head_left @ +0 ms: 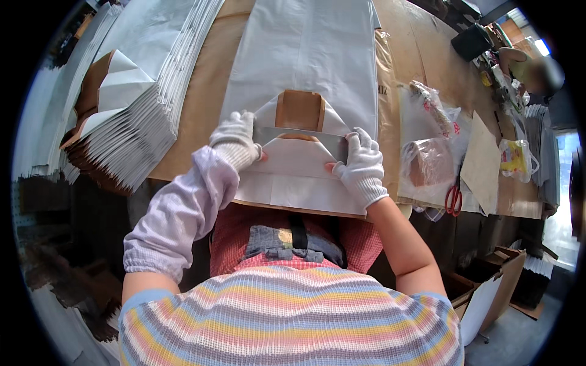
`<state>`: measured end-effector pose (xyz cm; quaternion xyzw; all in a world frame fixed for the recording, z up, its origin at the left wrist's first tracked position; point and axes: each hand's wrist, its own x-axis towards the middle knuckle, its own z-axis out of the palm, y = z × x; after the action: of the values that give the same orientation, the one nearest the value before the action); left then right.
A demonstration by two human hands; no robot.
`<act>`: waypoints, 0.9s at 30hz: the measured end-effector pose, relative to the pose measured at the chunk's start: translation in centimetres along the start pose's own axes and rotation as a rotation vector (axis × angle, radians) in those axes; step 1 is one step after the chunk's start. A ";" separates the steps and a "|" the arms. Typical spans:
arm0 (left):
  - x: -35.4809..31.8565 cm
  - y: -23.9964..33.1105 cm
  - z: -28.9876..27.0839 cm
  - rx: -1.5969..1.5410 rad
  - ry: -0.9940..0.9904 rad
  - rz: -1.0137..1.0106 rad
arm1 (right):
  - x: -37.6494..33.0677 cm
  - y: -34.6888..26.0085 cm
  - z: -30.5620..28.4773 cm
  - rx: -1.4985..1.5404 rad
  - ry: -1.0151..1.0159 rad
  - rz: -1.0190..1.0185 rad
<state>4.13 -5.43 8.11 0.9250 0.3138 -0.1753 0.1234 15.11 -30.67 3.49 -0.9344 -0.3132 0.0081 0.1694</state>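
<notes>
A long white paper bag (305, 55) lies flat on the cardboard-covered table (201, 97), its near end folded open so the brown inside (299, 110) shows. A flat metal strip (305, 135) lies across the fold. My left hand (235, 143), in a white glove and a white sleeve cover, presses on the strip's left end and the paper flap (293, 168). My right hand (361, 166), also gloved, holds down the strip's right end, with the thumb on the flap.
A thick stack of folded white bags (134, 104) lies at the left. Clear plastic bags (427, 161), red-handled scissors (453, 198) and a cardboard sheet (482, 161) sit at the right. Another person (537, 73) is at the far right. Open boxes (488, 287) stand on the floor.
</notes>
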 end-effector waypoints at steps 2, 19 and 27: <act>1.9 0.2 -0.2 0.022 0.091 0.053 | 1.8 -0.1 -0.2 -0.180 0.004 0.006; -0.2 -1.8 5.2 0.015 0.171 0.907 | 0.9 0.1 2.0 0.111 -0.159 -0.615; 1.6 -4.6 4.2 -0.464 0.178 0.581 | 0.9 3.0 2.4 0.564 -0.002 -0.287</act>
<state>1.39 -2.40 3.06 0.9345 0.0792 0.0235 0.3464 17.30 -31.59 0.38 -0.7968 -0.4273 0.0717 0.4212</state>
